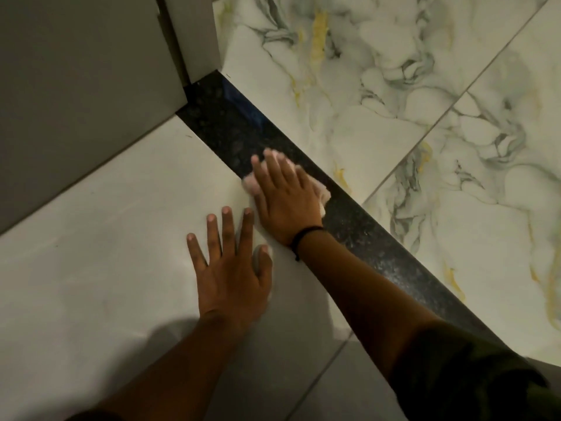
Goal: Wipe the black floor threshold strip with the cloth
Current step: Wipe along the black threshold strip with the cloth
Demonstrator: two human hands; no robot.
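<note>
Currently: wiping stroke on the strip, risk of drift and cloth slip.

Right hand (285, 192), fingers flat and slightly spread, presses a pale crumpled cloth (323, 192) onto the black speckled stone floor threshold strip (230, 129), partly overlapping the strip's edge with the plain white floor tile (106, 253). Left hand (233, 268) lies flat and splayed on that tile, holding nothing. Because the cloth is pinned rather than gripped, it could bunch or slide out. Dust near the grey door frame (197, 38) corner may be missed if the stroke stops short.
</note>
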